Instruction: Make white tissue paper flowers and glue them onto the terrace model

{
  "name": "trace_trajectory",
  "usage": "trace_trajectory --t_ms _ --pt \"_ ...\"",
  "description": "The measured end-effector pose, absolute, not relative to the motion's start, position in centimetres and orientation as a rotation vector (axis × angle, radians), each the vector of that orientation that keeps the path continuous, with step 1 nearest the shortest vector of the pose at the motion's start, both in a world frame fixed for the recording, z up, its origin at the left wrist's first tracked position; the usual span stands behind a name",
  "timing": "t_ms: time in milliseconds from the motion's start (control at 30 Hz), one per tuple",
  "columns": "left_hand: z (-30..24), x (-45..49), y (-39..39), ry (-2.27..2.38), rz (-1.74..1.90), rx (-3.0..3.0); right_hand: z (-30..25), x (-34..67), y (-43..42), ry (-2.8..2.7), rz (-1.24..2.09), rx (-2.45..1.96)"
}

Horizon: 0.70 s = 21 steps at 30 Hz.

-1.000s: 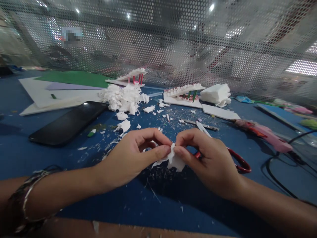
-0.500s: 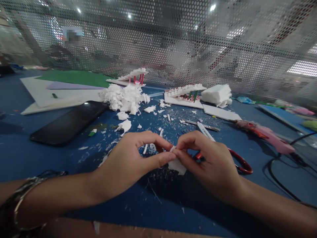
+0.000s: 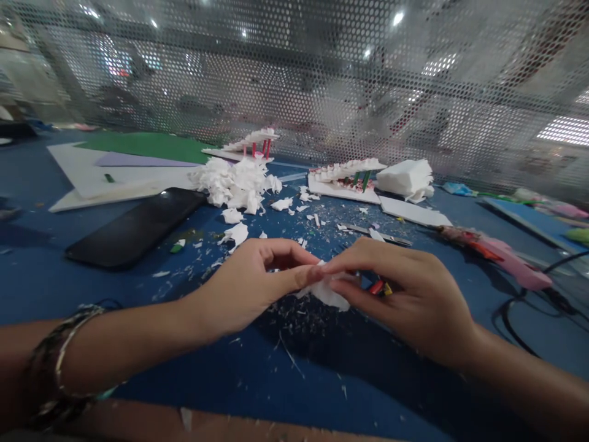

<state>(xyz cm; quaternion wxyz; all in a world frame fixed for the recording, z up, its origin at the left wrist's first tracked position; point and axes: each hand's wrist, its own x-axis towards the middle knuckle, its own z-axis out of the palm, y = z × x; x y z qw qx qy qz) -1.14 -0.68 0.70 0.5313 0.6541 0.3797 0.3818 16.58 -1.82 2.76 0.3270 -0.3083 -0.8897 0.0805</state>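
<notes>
My left hand [image 3: 251, 285] and my right hand [image 3: 405, 301] meet just above the blue table [image 3: 138, 288]. Both pinch the same small piece of white foam [image 3: 324, 293] between thumb and fingertips. The foam hangs a little below the fingers. Under my right hand lie scissors with red handles [image 3: 377, 286], mostly hidden by the palm. White crumbs and slivers litter the table below the hands.
A black phone [image 3: 133, 228] lies at the left. Behind it are white, purple and green sheets [image 3: 138, 161]. A heap of torn foam pieces [image 3: 232, 183], two small foam models [image 3: 343, 176], a foam block [image 3: 407, 178], a pink glue gun [image 3: 501, 258] with black cable, and a perforated metal screen [image 3: 294, 80] stand farther back.
My hands have drawn closer together and my right hand has flattened over the scissors. The foam piece has tilted lower between the fingers.
</notes>
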Motion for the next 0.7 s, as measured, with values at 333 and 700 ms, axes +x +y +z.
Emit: trace_trajectory --t_ms 333,700 --pt "0.6 -1.06 -0.59 0.891 0.854 1.406 2.81 17.21 -1.54 -2.43 0.047 -0.698" --pt "0.36 -1.04 -0.69 0.889 0.866 1.596 2.23 17.01 -1.52 -2.396 0.023 -0.69"
